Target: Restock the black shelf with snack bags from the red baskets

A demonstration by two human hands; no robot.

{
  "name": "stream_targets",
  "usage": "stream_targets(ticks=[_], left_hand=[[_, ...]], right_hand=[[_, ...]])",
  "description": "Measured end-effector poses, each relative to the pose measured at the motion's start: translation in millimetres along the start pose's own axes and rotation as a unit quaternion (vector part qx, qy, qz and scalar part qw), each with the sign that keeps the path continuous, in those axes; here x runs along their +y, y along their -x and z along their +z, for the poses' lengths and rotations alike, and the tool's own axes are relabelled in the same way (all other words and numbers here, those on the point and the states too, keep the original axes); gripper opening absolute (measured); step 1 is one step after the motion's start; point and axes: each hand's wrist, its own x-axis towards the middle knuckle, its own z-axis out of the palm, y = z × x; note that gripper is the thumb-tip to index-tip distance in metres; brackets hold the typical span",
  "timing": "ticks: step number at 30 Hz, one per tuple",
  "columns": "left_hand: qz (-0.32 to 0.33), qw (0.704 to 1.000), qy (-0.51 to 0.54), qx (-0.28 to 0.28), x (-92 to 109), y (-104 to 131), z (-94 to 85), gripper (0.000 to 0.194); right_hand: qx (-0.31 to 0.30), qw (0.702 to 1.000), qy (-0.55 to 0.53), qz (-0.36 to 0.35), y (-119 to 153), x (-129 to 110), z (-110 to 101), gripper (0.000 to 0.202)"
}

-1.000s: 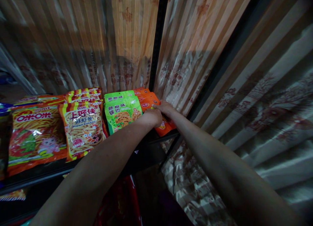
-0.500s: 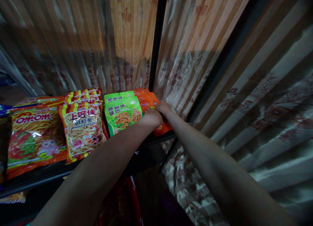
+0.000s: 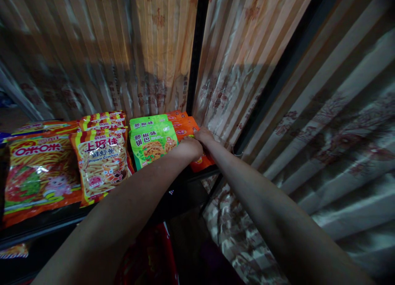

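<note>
Curtains (image 3: 166, 50), pleated and printed, close in the back and your right side, with a dark upright post (image 3: 196, 50) at the corner. Black shelf (image 3: 40, 231) runs in from your left and ends near that corner; a red package (image 3: 166, 244) sits lower down in the gloom. On the shelf, biggest first: the noodle-snack bag (image 3: 43, 170) at far left, then the prawn cracker bag (image 3: 103, 165) beside it with others like it behind, then the green pouches (image 3: 151, 143) in a short row, leaning back. Orange pouches (image 3: 202, 163) come last, at the shelf's right end, just beside the green ones, also set one behind another. Both your hands are there: left hand (image 3: 191, 147) over the front orange pouch, right hand (image 3: 205, 135) at its right edge, wrists close together. Looks like handling or squaring up that front pouch in its row. Any shift from here would call for light, even pressure from both sides, keeping the left wrist off the green pouches; thin film could crease or tip, by my reading. Fingers: bent down and mostly hidden behind your own hands, so wide, narrow or gripping, I can't tell for either. Also lost: the middle of the front orange pouch, the pouch bottoms behind your left forearm, the far-left bags cut by the frame, and most of the dark lower level.
</note>
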Motion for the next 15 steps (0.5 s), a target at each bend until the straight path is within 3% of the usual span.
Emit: stream_targets(ticks=[4,7,11,15], left_hand=[[-0.020,0.999,-0.022,-0.031,2,8,-8.5,0.043],[-0.042,0.999,-0.026,0.009,6,19,-8.3,0.049],[-0.031,0.994,-0.031,0.097,19,45,8.3,0.051],[-0.006,0.994,-0.020,0.106,36,70,32.1,0.056]], right_hand=[[0.003,1.000,-0.008,-0.001,4,-1,-4,0.042],[0.010,1.000,-0.009,-0.006,11,0,-9,0.041],[0.031,0.998,-0.010,-0.053,23,4,-14,0.041],[0.059,0.989,0.008,-0.138,32,10,-15,0.040]])
